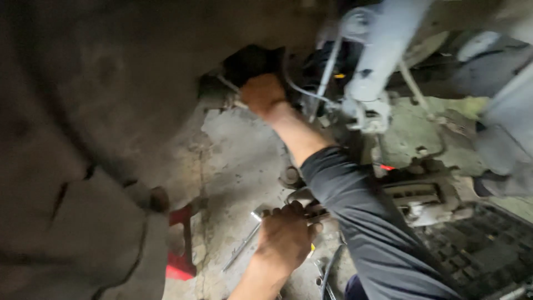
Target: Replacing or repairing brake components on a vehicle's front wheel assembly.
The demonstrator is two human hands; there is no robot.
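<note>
My right hand (262, 93) reaches up into a dark opening (252, 61) behind the wheel arch, beside a grey strut (377, 50). Its fingers are hidden inside, so what they hold cannot be told. Thin metal lines (327, 72) run just to its right. The dark sleeve (361, 222) covers that arm from the elbow down. My left hand (286, 236) is low, near the concrete floor (239, 150), with its fingers closed on a metal hand tool (256, 214). The tool's thin shaft (240, 249) slants down to the left.
A grey wheel-arch panel (83, 139) fills the left side. A red stand (180, 244) sits on the floor below it. A brake assembly (422, 194) hangs at right, above a black ribbed mat (477, 250). More loose tools (325, 272) lie by my left hand.
</note>
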